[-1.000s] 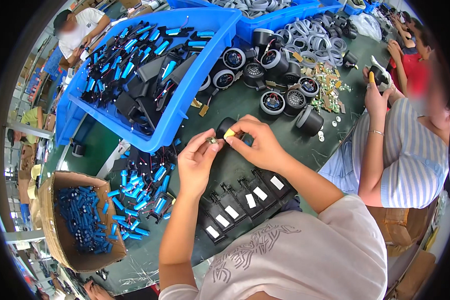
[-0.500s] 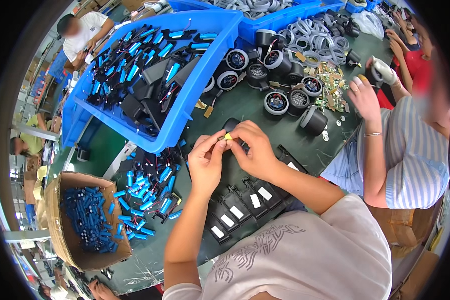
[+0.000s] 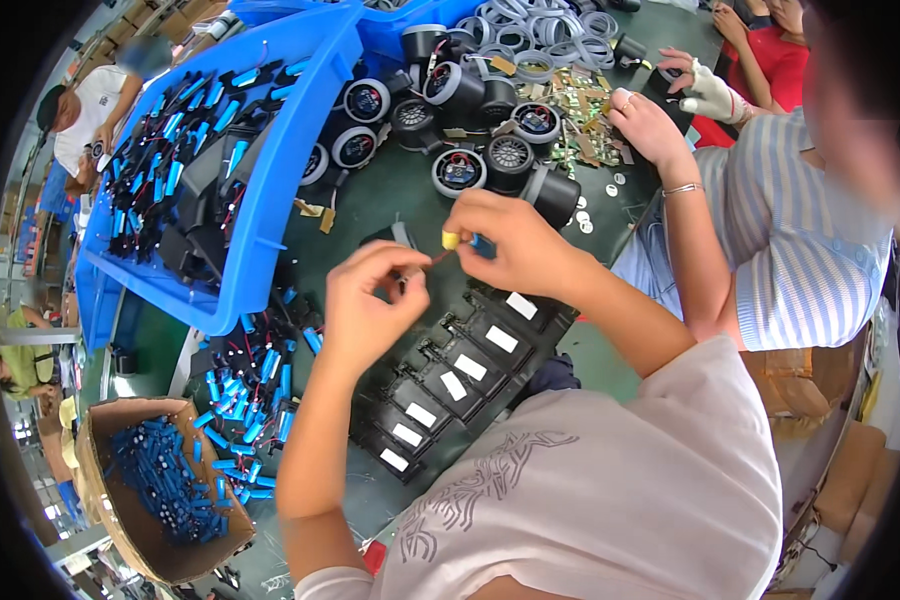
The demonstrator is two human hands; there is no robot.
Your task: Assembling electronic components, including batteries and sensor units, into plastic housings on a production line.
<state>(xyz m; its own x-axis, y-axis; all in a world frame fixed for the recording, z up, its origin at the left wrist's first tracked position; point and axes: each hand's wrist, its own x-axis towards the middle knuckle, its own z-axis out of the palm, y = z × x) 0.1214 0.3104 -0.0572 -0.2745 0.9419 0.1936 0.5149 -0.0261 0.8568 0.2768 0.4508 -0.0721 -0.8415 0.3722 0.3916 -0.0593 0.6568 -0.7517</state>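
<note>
Hands [image 3: 370,300] [image 3: 505,240] at 12 o'clock pinch one red-wired, yellow-tipped small part [image 3: 452,243] | five white-labelled black plastic housings [image 3: 450,385] lined up | loose blue cylindrical cells [image 3: 245,420] at 9 o'clock remain

Blue bin [image 3: 270,190], cardboard box [image 3: 110,520], round black fans [image 3: 460,170].

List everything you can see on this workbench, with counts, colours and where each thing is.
Blue bin: one, upper left, full of black parts with blue cylinders.
Black boxes with white labels: row of about six, centre, under the hands.
Loose blue cylinders with wires: many, left of the row.
Cardboard box: one, brown, lower left, holding blue cylinders.
Round black parts: about nine, top centre.
Grey rings: a pile, top.
Co-worker in striped shirt: one, right.
Left hand: pinching a thin wire.
Right hand: holding a small yellow-tipped piece.
</note>
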